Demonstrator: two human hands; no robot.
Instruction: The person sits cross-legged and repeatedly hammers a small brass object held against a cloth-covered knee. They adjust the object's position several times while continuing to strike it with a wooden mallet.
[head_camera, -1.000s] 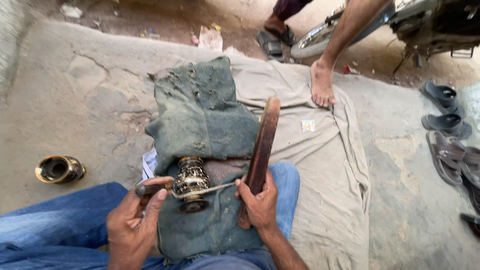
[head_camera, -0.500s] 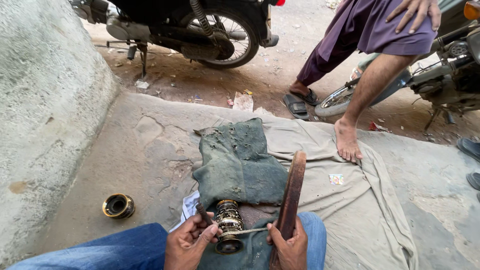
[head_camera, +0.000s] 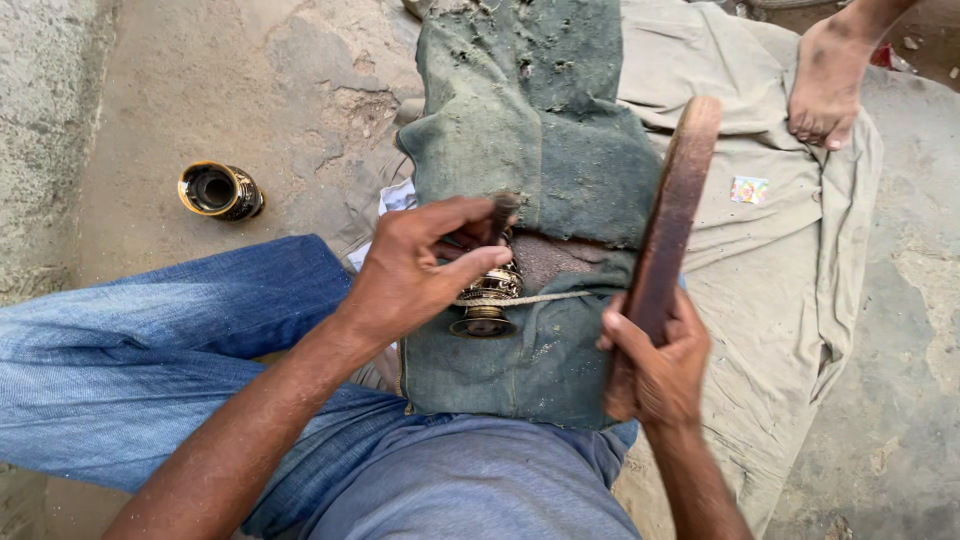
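My left hand (head_camera: 415, 268) grips a short dark tool handle (head_camera: 500, 212) and presses it against a small engraved brass piece (head_camera: 488, 296) lying on a green cloth (head_camera: 530, 130) over my lap. A cord (head_camera: 530, 298) is wrapped around the brass piece and runs toward my right hand. My right hand (head_camera: 655, 365) is closed around the lower end of a long brown wooden bow stick (head_camera: 675, 205) that slants up and away to the right.
A second brass ring-shaped piece (head_camera: 218, 190) sits on the concrete ground at the left. A beige sheet (head_camera: 790, 260) is spread under the cloth. Another person's bare foot (head_camera: 828, 80) rests on it at top right. My jeans-clad leg (head_camera: 150, 350) extends left.
The view has dropped from the street and motorcycle down close onto my lap. Both hands keep their grip, and my left hand now lies over the brass piece.
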